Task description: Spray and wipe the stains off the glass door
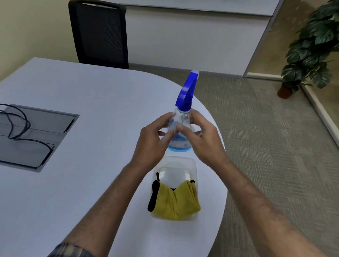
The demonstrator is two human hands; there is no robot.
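**Spray bottle held in 2 hands over the table edge**

Head view: a clear spray bottle (181, 116) with a blue trigger head is gripped upright near the rounded edge of the white table (85, 89). The left hand (151, 142) is curled round its left side and the right hand (204, 140) round its right, thumbs meeting at the front. Much of the bottle's body is covered by the fingers; whether its base rests on the table cannot be told. Just nearer, a yellow cloth (175, 202) with black trim is draped over a clear plastic container (176, 162), whose contents are hard to make out. A glass panel (289, 35) at the right is cut off by the frame; whether it is the door cannot be told.
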